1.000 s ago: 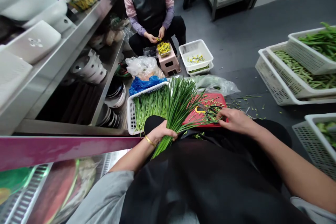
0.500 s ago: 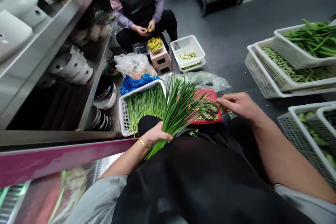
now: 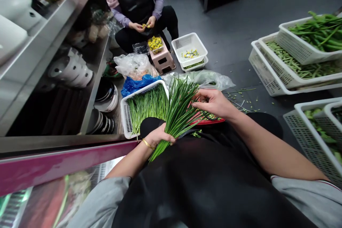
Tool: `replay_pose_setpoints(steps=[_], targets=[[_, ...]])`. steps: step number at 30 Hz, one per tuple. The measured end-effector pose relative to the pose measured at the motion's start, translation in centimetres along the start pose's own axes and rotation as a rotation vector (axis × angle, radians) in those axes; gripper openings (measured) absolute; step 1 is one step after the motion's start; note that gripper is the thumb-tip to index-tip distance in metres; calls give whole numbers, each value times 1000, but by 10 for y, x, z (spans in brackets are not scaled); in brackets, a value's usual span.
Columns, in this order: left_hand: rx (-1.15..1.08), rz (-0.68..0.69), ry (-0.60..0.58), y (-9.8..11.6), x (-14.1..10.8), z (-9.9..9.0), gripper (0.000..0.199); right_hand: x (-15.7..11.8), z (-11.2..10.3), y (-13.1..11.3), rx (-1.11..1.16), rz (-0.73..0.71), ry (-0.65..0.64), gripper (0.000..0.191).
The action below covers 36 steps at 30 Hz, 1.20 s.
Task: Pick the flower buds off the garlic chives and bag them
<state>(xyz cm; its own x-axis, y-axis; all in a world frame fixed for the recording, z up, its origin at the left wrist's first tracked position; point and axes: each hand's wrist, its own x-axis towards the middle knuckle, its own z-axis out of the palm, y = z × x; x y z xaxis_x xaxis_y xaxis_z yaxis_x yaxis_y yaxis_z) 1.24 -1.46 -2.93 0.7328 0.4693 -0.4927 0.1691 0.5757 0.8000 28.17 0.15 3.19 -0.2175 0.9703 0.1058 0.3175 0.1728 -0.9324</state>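
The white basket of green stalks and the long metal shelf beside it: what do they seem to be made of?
The basket looks like moulded matte plastic, given its even grid of holes. The shelf looks like stainless steel, from its grey reflective sheen.

right hand [image 3: 213,102] | passage: over gray floor [image 3: 240,74] | obstacles: chive bundle [image 3: 177,110], white baskets [image 3: 263,78]

the dark grey floor [image 3: 219,32] carries stacked white plastic baskets [image 3: 275,67] of green beans at the right, with loose green trimmings [image 3: 242,99] scattered just beside them. a small pink stool [image 3: 161,60] stands on it too. the stainless steel shelf [image 3: 98,64] at the left holds stacked bowls [image 3: 103,124].
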Motion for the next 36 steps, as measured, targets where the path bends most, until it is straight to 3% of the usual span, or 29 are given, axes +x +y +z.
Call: replay_pose_setpoints(steps=[3, 10, 18, 23, 27, 33, 36], targets=[[-67, 30, -56, -2, 2, -2, 29, 0, 1, -2, -14, 1, 37, 30], [-45, 16, -63, 2, 5, -1, 27, 2, -2, -4, -17, 12, -60, 26], [-53, 44, -12, 1, 3, -1, 24, -11, 3, -1, -743, -296, 106, 33], [18, 36, 48, 3, -1, 1, 26, -17, 9, -17, -1027, -386, -37, 38], [163, 20, 101, 5, -7, 3, 28, -21, 8, -20, -1025, -383, -103, 43], [316, 54, 103, 9, -15, 6, 27, -30, 2, -18, -865, -514, -45, 47], [359, 57, 117, 11, -17, 9, 27, -34, 0, -16, -840, -506, -18, 43]])
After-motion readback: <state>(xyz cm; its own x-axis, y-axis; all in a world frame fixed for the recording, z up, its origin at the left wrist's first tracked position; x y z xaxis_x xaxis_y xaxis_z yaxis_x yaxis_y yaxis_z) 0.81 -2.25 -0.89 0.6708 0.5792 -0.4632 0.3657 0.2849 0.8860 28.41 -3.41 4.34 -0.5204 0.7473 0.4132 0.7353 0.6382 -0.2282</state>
